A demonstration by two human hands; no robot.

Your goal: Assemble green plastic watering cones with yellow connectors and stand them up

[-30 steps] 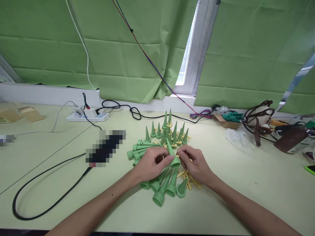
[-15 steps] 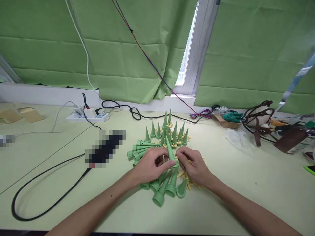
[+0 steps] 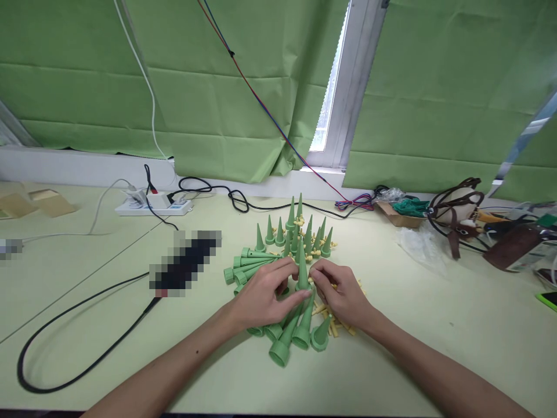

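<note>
Cones (image 3: 287,334) occupy the middle of the desk (image 3: 418,360). Near its back edge, a power strip (image 3: 139,212) lies left, a carton (image 3: 394,217) right.

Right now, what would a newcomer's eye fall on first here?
Probably the green cone held upright in the left hand, near mid-view, with the right hand pinched close at its right side. Next, the standing cones behind it and the lying cones to the left and in front. Then the green curtains across the back.
</note>
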